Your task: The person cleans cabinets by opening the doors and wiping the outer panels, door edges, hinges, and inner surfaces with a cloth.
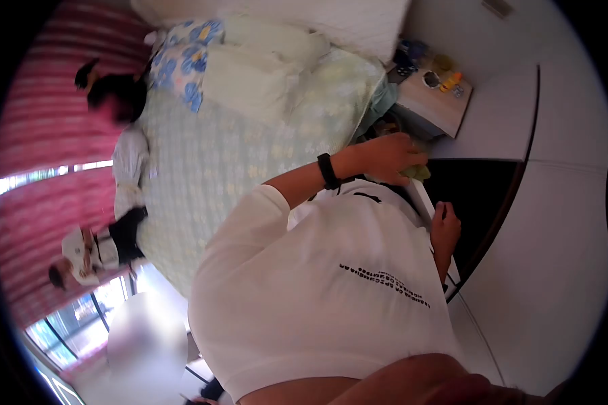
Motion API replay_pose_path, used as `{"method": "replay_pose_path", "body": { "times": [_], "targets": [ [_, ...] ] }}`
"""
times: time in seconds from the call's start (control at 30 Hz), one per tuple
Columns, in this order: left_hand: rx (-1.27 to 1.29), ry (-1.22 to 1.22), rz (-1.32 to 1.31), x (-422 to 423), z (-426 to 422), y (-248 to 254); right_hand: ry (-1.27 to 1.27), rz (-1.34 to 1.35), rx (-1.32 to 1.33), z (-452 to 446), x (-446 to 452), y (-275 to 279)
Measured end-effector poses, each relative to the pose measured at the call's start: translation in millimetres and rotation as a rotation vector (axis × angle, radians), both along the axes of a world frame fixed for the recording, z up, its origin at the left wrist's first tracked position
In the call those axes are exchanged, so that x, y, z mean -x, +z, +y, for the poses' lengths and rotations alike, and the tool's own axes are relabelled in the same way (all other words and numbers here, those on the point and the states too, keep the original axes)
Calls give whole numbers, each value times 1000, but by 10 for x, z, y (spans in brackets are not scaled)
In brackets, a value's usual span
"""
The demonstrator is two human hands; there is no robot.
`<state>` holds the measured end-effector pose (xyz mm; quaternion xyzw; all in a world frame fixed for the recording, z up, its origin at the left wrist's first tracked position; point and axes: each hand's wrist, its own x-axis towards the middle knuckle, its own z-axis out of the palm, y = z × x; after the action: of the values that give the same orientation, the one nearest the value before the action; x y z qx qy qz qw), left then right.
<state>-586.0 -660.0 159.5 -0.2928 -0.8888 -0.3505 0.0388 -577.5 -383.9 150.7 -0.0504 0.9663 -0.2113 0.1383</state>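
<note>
My left hand (387,155), with a black band on its wrist, reaches across in front of my white shirt. Its fingers are closed on a yellow-green cloth (417,173), bunched beside the top of a narrow white panel edge (422,199). My right hand (445,228) is lower and to the right, beside that panel and in front of a dark opening (479,192). Its fingers are curled; whatever they hold, if anything, is too small and dim to make out.
A bed (243,155) with a pale green cover and a blue-flowered pillow (194,57) lies to the left. A bedside cabinet (446,108) bears small items. White cabinet fronts (561,223) stand at right. Two people (98,253) (118,101) are beyond the bed near pink curtains (54,223).
</note>
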Motion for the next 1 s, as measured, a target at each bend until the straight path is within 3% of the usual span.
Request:
{"method": "replay_pose_path", "body": {
  "times": [0.13, 0.2, 0.27, 0.3, 0.33, 0.37, 0.43, 0.47, 0.57, 0.63, 0.73, 0.83, 0.9, 1.0],
  "targets": [
    [146, -118, -217, 310, 219, 81, -112, 33, -24, -24, 14, -46],
    [221, -330, -264, 478, 247, 29, -257, 18, -49, -70, -127, -10],
    [297, -469, -306, 580, 160, 6, -222, 134, -5, -181, -131, -76],
    [202, -488, -349, 653, -10, 20, -271, 135, -11, -302, -127, -68],
    [100, -457, -401, 656, -132, 21, -167, 154, -5, -387, -88, -57],
    [127, -540, -387, 755, -261, -35, -148, 188, 2, -612, -133, -82],
    [-17, -643, -592, 727, -451, -203, -148, 175, 10, -885, -13, -51],
    [65, -752, -758, 745, -617, -237, -188, 143, 45, -1139, -8, -63],
    [72, -874, -917, 787, -719, -319, -265, 88, 76, -1346, 30, -91],
    [130, -954, -927, 837, -625, -348, -162, 204, 128, -1402, 61, -134],
    [184, -1042, -883, 717, -469, -309, -201, 330, 141, -1442, -163, -128],
    [131, -1156, -826, 595, -254, -323, -349, 592, 133, -1473, -536, -84],
    [88, -1204, -845, 444, 1, -232, -522, 631, 55, -1462, -929, -80],
    [11, -1125, -750, 205, 320, -508, -811, 688, 52, -1537, -1230, -301]
  ]
}}
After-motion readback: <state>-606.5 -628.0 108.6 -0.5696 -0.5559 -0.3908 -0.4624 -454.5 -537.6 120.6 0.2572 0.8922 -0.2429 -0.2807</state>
